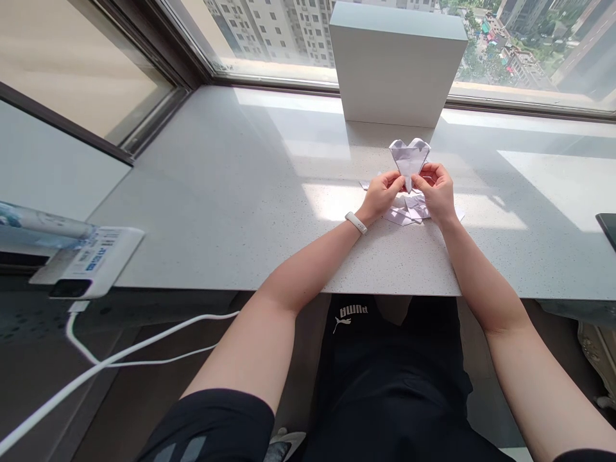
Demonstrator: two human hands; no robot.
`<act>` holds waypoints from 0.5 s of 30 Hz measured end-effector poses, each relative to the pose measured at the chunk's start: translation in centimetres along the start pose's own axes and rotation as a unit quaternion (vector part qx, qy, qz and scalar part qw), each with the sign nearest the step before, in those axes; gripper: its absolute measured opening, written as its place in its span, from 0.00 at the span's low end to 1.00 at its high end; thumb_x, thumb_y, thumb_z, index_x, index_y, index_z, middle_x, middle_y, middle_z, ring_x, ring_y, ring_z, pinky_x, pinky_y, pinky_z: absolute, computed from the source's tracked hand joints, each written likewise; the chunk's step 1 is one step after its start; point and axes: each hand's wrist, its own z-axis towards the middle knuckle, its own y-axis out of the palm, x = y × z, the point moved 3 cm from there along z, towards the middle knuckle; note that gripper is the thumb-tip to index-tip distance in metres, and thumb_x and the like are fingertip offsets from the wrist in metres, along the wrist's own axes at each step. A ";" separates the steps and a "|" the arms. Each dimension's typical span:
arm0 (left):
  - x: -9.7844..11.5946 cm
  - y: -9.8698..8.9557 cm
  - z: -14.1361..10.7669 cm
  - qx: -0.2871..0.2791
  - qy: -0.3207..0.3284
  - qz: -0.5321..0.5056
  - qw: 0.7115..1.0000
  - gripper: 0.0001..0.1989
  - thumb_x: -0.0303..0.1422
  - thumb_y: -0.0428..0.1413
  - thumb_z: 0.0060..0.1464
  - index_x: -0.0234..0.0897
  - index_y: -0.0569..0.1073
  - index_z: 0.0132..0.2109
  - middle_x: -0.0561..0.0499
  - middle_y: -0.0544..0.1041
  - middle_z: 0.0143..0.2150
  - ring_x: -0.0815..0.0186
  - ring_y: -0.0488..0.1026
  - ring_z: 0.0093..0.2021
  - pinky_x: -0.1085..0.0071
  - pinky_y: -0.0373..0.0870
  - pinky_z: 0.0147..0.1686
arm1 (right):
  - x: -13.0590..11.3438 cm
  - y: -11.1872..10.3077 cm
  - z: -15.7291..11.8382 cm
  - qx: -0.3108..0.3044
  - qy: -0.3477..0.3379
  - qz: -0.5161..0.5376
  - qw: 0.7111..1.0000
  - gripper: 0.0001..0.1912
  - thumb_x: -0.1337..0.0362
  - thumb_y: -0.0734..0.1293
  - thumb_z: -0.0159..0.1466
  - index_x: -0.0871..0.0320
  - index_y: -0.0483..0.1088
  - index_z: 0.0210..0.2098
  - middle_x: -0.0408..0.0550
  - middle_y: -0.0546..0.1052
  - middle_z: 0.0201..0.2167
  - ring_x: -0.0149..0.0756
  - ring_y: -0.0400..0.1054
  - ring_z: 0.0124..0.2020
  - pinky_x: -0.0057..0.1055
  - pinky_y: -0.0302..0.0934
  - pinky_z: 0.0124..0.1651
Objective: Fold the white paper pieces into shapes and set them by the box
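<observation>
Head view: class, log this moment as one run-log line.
paper heart: held | left hand: grip | right hand: grip | loose paper: beneath

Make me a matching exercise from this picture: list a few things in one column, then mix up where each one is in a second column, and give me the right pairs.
Things:
1. white wristband
2. folded paper heart
3. white block
4. white cable

Places:
A. below the counter on the left
B. pinched between the left hand and right hand
C. standing by the window
D. around the left wrist

Pairs: 1-D, 2-B, 3-C, 4-A
</observation>
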 end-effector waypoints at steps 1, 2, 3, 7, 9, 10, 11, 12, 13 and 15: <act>0.0 -0.1 0.0 -0.001 0.001 0.007 1.000 0.18 0.44 0.69 0.79 0.40 0.85 0.38 0.47 0.87 0.39 0.62 0.82 0.41 0.64 0.79 0.46 | 0.1 0.0 0.0 -0.001 0.001 0.002 1.000 0.32 0.34 0.89 0.65 0.45 0.78 0.52 0.47 0.87 0.50 0.47 0.86 0.53 0.49 0.87 0.59; 0.0 -0.1 0.0 -0.001 -0.001 0.013 1.000 0.19 0.44 0.69 0.79 0.40 0.84 0.37 0.47 0.86 0.39 0.62 0.81 0.40 0.64 0.78 0.45 | 0.1 0.1 0.0 -0.002 0.003 0.005 1.000 0.33 0.34 0.90 0.65 0.45 0.78 0.52 0.47 0.87 0.50 0.47 0.86 0.53 0.49 0.87 0.60; 0.0 -0.2 0.0 -0.001 -0.004 0.017 1.000 0.19 0.44 0.69 0.79 0.40 0.84 0.37 0.47 0.86 0.38 0.62 0.81 0.40 0.64 0.78 0.45 | 0.2 0.1 0.1 -0.003 0.006 0.009 1.000 0.33 0.33 0.90 0.64 0.45 0.78 0.52 0.47 0.87 0.50 0.47 0.86 0.53 0.49 0.87 0.61; 0.1 -0.1 0.1 0.001 -0.017 0.015 1.000 0.16 0.40 0.68 0.80 0.40 0.86 0.39 0.47 0.87 0.39 0.62 0.82 0.42 0.65 0.79 0.46 | 0.6 0.2 0.2 -0.009 0.022 0.034 0.999 0.35 0.31 0.90 0.63 0.45 0.78 0.53 0.48 0.88 0.52 0.49 0.86 0.57 0.50 0.87 0.64; 0.2 -0.1 0.1 0.000 -0.024 0.010 1.000 0.16 0.37 0.67 0.80 0.39 0.86 0.39 0.47 0.87 0.39 0.63 0.83 0.42 0.66 0.80 0.47 | 0.8 0.2 0.2 -0.014 0.031 0.053 0.998 0.37 0.31 0.91 0.61 0.45 0.79 0.54 0.49 0.88 0.54 0.49 0.86 0.58 0.51 0.87 0.65; 0.2 -0.1 0.1 -0.002 -0.028 0.009 1.000 0.15 0.35 0.66 0.80 0.39 0.85 0.39 0.47 0.87 0.39 0.63 0.83 0.41 0.66 0.80 0.47 | 0.9 0.2 0.2 -0.016 0.037 0.061 0.997 0.37 0.31 0.91 0.61 0.45 0.79 0.54 0.49 0.89 0.55 0.49 0.87 0.59 0.51 0.87 0.66; 0.2 -0.1 0.1 -0.002 -0.032 0.008 0.999 0.15 0.34 0.66 0.80 0.39 0.85 0.39 0.47 0.87 0.39 0.63 0.83 0.41 0.66 0.80 0.47 | 1.0 0.2 0.2 -0.020 0.042 0.067 0.997 0.38 0.32 0.91 0.60 0.45 0.79 0.55 0.49 0.89 0.55 0.49 0.87 0.59 0.52 0.87 0.66; 0.3 -0.1 0.1 -0.002 -0.036 0.007 0.999 0.15 0.34 0.66 0.80 0.39 0.85 0.38 0.47 0.87 0.38 0.63 0.83 0.41 0.66 0.80 0.47 | 1.0 0.2 0.2 -0.023 0.046 0.073 0.996 0.38 0.32 0.92 0.60 0.45 0.80 0.55 0.50 0.89 0.55 0.50 0.87 0.59 0.52 0.87 0.67; 0.3 -0.1 0.1 -0.002 -0.037 0.007 0.999 0.15 0.34 0.66 0.80 0.39 0.85 0.38 0.47 0.87 0.38 0.63 0.83 0.41 0.66 0.81 0.47 | 1.0 0.3 0.2 -0.027 0.049 0.076 0.995 0.38 0.32 0.92 0.60 0.45 0.80 0.55 0.50 0.89 0.55 0.50 0.87 0.59 0.53 0.87 0.67; 0.4 -0.1 0.1 0.002 -0.037 0.007 0.999 0.16 0.34 0.67 0.80 0.39 0.85 0.38 0.47 0.87 0.38 0.63 0.83 0.40 0.66 0.81 0.46 | 0.9 0.3 0.2 -0.032 0.052 0.078 0.995 0.38 0.32 0.92 0.60 0.45 0.80 0.56 0.50 0.89 0.54 0.50 0.87 0.58 0.54 0.88 0.67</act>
